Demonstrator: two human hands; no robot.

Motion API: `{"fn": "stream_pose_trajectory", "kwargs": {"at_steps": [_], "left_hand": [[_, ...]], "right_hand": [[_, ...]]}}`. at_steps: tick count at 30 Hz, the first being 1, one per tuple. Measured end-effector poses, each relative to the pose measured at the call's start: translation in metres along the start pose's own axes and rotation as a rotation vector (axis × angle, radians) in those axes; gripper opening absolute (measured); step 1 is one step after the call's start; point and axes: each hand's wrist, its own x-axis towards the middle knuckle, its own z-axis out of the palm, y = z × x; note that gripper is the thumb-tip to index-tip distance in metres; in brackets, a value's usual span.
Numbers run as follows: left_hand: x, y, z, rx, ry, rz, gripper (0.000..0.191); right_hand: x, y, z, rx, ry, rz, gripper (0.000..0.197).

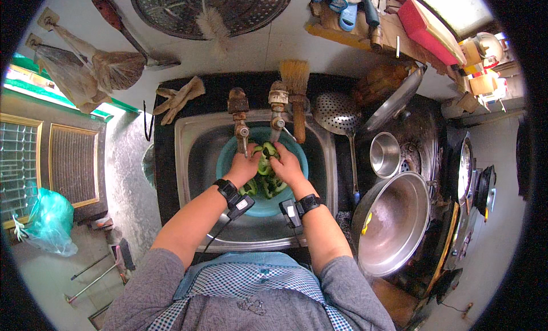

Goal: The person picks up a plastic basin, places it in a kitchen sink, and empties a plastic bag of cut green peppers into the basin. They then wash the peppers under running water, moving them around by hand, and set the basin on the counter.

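Note:
My left hand [245, 168] and my right hand [288, 164] grip a cut, hollow green bell pepper piece [264, 165] between them. Below it, more cut green peppers [272, 187] lie in a teal plastic basin [261, 210], which stands inside a stainless steel sink [188, 159]. The right-hand tap [278, 102] is just above my fingers, and what looks like a stream of water falls from it beside the pepper. The left-hand tap [238, 108] partly covers my left fingertips.
Behind the taps stands a wooden-handled brush [298, 102]; a glove [182, 100] lies to its left. On the right are a perforated skimmer [338, 112], a small metal pot [385, 154], a large metal pan [396, 228] with a yellow piece inside, and a tilted lid [396, 99].

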Motion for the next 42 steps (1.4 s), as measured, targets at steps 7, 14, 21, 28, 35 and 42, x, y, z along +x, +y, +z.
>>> {"fn": "stream_pose_trajectory", "kwargs": {"at_steps": [7, 14, 21, 28, 35, 42], "left_hand": [[-0.002, 0.020, -0.004, 0.228, 0.034, 0.243, 0.025], [0.011, -0.008, -0.005, -0.015, -0.076, 0.033, 0.026], [0.008, 0.005, -0.007, -0.015, -0.105, 0.048, 0.025], [0.014, -0.009, -0.004, 0.029, -0.026, 0.142, 0.026], [0.018, 0.012, -0.003, 0.095, -0.012, 0.133, 0.025], [0.017, 0.018, -0.003, 0.123, 0.060, 0.212, 0.025]], "right_hand": [[0.015, 0.006, -0.003, 0.217, -0.106, -0.029, 0.050], [0.023, 0.013, 0.002, 0.390, -0.218, 0.029, 0.038], [0.020, 0.012, 0.001, 0.344, -0.197, 0.008, 0.034], [0.026, 0.014, 0.014, 0.339, -0.173, 0.081, 0.029], [0.040, 0.043, 0.027, 0.666, -0.151, 0.340, 0.033], [0.036, 0.021, 0.016, 0.472, -0.130, 0.117, 0.036]]}}
